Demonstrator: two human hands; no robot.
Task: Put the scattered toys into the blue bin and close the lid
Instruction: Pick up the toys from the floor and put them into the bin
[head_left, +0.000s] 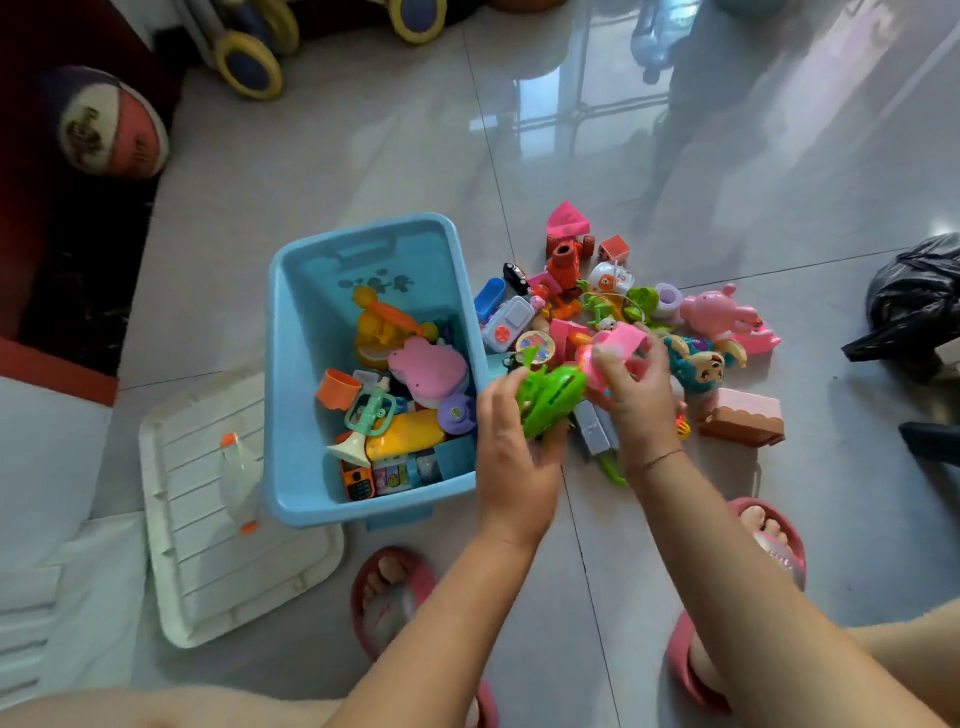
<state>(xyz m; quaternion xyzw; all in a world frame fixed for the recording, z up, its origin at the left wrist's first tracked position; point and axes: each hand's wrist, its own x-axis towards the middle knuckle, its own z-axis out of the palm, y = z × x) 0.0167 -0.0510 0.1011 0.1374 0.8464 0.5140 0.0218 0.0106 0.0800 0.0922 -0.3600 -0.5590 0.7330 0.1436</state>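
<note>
Sitting open on the tiled floor (363, 156), the blue bin (291, 364) is already holding a pink toy (428, 366), a yellow toy (402, 434), a toy trumpet (363, 421) and an orange cup (336, 387), while its white lid (208, 545) is lying flat just left of it. Beside the bin's right wall, the left hand (511, 457) is gripping a green toy (550, 397) with closed fingers, and the right hand (636, 395) is pinching a pink toy piece (623, 340) above the scattered toys (613, 301); a black bag (919, 301) is lying far right.
</note>
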